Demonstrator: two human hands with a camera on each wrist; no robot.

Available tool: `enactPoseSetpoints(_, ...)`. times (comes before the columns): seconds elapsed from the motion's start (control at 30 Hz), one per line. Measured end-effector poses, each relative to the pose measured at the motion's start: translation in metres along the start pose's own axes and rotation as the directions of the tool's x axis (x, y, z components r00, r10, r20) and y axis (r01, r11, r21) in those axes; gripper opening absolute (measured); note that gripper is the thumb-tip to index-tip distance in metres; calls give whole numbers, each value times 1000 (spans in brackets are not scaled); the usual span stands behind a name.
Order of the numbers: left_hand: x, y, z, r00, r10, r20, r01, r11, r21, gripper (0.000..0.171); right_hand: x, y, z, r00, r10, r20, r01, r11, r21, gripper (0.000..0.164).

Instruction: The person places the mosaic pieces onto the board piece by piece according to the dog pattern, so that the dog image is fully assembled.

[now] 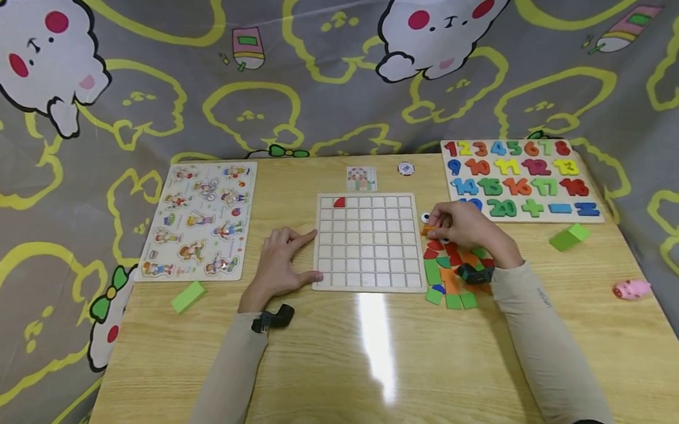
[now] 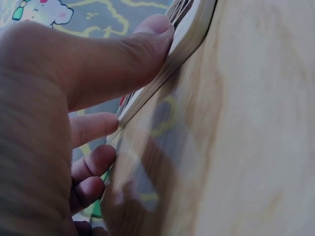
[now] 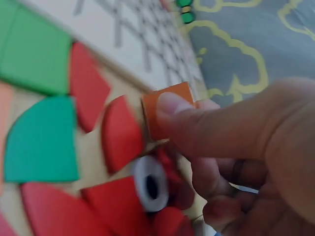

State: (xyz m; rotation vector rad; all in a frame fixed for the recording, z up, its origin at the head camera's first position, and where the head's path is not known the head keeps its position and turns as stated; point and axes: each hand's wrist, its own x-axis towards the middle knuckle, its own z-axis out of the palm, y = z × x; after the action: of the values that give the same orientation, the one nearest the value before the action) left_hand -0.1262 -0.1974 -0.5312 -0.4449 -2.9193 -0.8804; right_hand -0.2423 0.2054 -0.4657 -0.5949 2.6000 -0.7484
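A wooden grid board [image 1: 369, 239] lies in the middle of the table, with a red quarter-circle piece [image 1: 340, 202] in its top row. My left hand [image 1: 279, 260] touches the board's left edge with spread thumb and forefinger; its thumb [image 2: 152, 44] lies against the rim in the left wrist view. Just off the board's right side, my right hand [image 1: 460, 223] pinches an orange square piece [image 3: 152, 124]. Beneath that hand are loose pieces, among them a red one [image 3: 120, 132], a teal quarter-circle [image 3: 44, 142] and a green rectangle [image 1: 432, 272]. A googly eye [image 3: 150, 184] shows near the fingers.
A figure puzzle board [image 1: 197, 220] lies at left and a number puzzle [image 1: 519, 183] at back right. A pattern card [image 1: 361, 178] and a round chip [image 1: 406, 169] sit behind the grid. Green blocks [image 1: 188, 297] [image 1: 568, 237] and a pink pig toy [image 1: 632, 289] flank them.
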Motion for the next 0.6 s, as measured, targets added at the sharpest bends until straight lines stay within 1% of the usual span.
enactPoseSetpoints(0.03, 0, 0, 0, 1000, -2, 2, 2, 1000, -2, 91, 0, 0, -1, 1000, -6, -12, 6, 1000, 23, 16)
enactPoseSetpoints(0.1, 0, 1, 0, 1000, -3, 0, 3, 1000, -6, 91, 2, -1, -4, 998, -9, -62, 14, 997, 81, 18)
enactPoseSetpoints(0.17, 1, 1, -1, 1000, -2, -3, 2, 1000, -4, 92, 5, -6, -7, 994, -19, -109, 37, 985, 168, 22)
enactPoseSetpoints(0.27, 0, 1, -2, 1000, -5, -2, 5, 1000, 6, 93, 13, -17, -6, 986, -28, -161, 76, 949, 305, 30)
enactPoseSetpoints(0.33, -1, 0, -2, 1000, -10, 1, 10, 1000, 12, 93, 21, -25, -2, 982, -34, -186, 102, 923, 372, 32)
enactPoseSetpoints(0.4, -3, 0, -2, 1000, -14, 6, 14, 1000, 14, 93, 30, -32, 5, 975, -30, -222, 122, 901, 417, 30)
enactPoseSetpoints(0.43, -3, 0, -2, 1000, -13, 7, 13, 1000, 17, 93, 36, -35, 10, 969, -30, -246, 136, 895, 426, 29)
enactPoseSetpoints(0.57, -3, 1, -1, 1000, -8, 7, 8, 1000, 9, 94, 57, -48, 28, 946, -26, -323, 179, 874, 451, 31)
enactPoseSetpoints(0.6, -2, 1, 0, 1000, -7, 6, 7, 1000, 9, 94, 63, -50, 33, 941, -31, -338, 189, 876, 444, 31)
